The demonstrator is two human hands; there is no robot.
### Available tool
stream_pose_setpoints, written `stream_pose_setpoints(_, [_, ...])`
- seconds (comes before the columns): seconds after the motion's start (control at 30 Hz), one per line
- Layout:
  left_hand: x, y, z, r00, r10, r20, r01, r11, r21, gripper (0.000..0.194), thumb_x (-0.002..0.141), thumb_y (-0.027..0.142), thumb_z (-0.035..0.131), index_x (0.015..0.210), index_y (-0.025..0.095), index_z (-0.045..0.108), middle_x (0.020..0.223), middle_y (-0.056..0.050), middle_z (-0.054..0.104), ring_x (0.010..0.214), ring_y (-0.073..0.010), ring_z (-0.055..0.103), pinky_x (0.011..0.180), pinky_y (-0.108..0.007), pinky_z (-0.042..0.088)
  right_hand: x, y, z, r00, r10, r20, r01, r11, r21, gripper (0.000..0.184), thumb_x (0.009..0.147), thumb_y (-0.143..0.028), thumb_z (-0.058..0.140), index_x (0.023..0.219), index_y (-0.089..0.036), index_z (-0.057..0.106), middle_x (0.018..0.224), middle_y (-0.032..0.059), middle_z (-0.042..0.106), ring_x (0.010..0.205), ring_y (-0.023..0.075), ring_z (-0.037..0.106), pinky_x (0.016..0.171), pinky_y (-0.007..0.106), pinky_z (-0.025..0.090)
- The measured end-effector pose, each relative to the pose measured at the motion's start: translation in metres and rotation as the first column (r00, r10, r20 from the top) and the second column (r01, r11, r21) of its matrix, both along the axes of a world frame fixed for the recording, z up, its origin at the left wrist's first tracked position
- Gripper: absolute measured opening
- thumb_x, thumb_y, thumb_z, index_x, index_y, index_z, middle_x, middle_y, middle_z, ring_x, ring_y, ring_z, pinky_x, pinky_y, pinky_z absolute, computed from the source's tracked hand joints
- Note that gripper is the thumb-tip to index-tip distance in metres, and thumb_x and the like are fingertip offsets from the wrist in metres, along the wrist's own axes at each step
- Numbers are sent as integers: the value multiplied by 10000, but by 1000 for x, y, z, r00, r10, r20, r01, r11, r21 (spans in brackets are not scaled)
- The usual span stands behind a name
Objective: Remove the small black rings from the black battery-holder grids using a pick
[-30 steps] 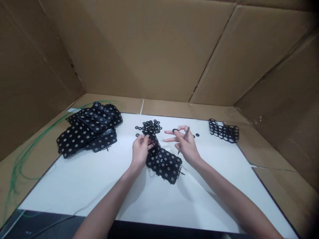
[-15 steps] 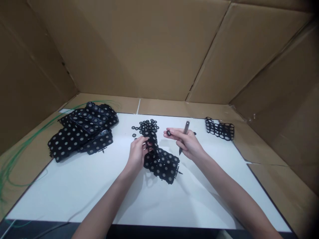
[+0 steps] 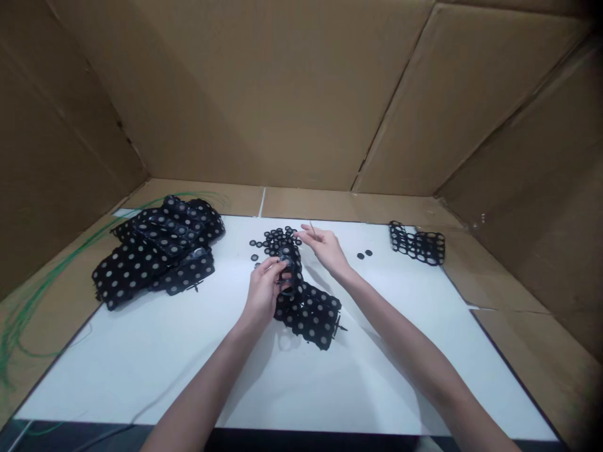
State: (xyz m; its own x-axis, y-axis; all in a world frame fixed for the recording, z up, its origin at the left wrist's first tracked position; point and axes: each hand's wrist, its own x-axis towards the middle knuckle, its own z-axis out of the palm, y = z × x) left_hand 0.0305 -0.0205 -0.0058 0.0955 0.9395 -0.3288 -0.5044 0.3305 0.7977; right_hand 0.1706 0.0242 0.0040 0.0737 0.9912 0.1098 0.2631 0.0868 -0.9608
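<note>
My left hand (image 3: 264, 290) is closed on one end of a black sheet with rows of pale round dots (image 3: 315, 314). The sheet's other part lies bent toward the right on the white table. My right hand (image 3: 325, 248) is beside a pile of small black rings (image 3: 277, 238), its fingertips near the pile's right edge. A slim pen-like tool (image 3: 312, 230) is held in that hand, mostly hidden by it. Whether the fingertips touch a ring I cannot tell.
A heap of black dotted sheets (image 3: 141, 260) lies at the left. A black lattice of open rings (image 3: 426, 247) rests at the back right. Two dark discs (image 3: 360, 256) lie right of my right hand. Green strands (image 3: 47, 289) run along the left. Cardboard walls (image 3: 264, 94) surround the white table (image 3: 179, 364).
My right hand has moved left and away from me to the ring pile, and the small dark disc no longer shows in its fingers. My left hand stays on the sheet.
</note>
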Motion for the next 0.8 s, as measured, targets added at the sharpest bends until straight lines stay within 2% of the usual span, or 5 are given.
stream_pose_setpoints(0.1, [0, 0, -3, 1000, 21, 0, -21, 1000, 1, 252, 571, 228, 713, 752, 145, 558, 680, 15, 594, 609, -86, 569, 566, -193, 441, -5, -23, 7, 985, -22, 169, -27, 960, 278, 144, 753, -269, 584, 812, -195, 692, 1015, 64, 646, 936, 185, 598, 717, 281, 480])
stream_pose_setpoints(0.2, [1, -1, -7, 999, 21, -31, -19, 998, 66, 260, 585, 244, 711, 784, 150, 573, 691, -1, 618, 659, -113, 596, 624, -221, 462, -8, -41, 10, 954, 72, 293, -165, 937, 308, 133, 738, -236, 620, 845, -192, 686, 978, 68, 646, 851, 164, 617, 650, 257, 499])
stream_pose_setpoints(0.33, [0, -4, -10, 999, 44, -29, -38, 980, 198, 160, 643, 250, 655, 754, 155, 590, 690, 10, 586, 661, -110, 585, 591, -202, 460, -9, -46, 3, 937, 77, 341, -211, 903, 375, 145, 750, -201, 618, 884, -192, 671, 947, 66, 660, 864, 155, 621, 704, 260, 520])
stream_pose_setpoints(0.53, [-2, -1, -8, 999, -44, 3, 44, 990, 135, 229, 681, 351, 626, 714, 125, 608, 682, -5, 559, 605, -106, 554, 550, -220, 468, -5, -47, -8, 890, 83, 449, -311, 830, 463, 199, 769, -138, 578, 950, -187, 644, 978, 68, 657, 900, 159, 619, 787, 292, 530])
stream_pose_setpoints(0.8, [-3, 2, -11, 971, -7, -237, 57, 978, 202, 241, 662, 350, 651, 611, 119, 612, 543, 2, 575, 524, -101, 545, 554, -219, 456, -4, -49, -17, 724, -112, 681, -422, 709, 565, 189, 815, -149, 511, 962, -148, 631, 989, 91, 662, 870, 178, 623, 711, 288, 538])
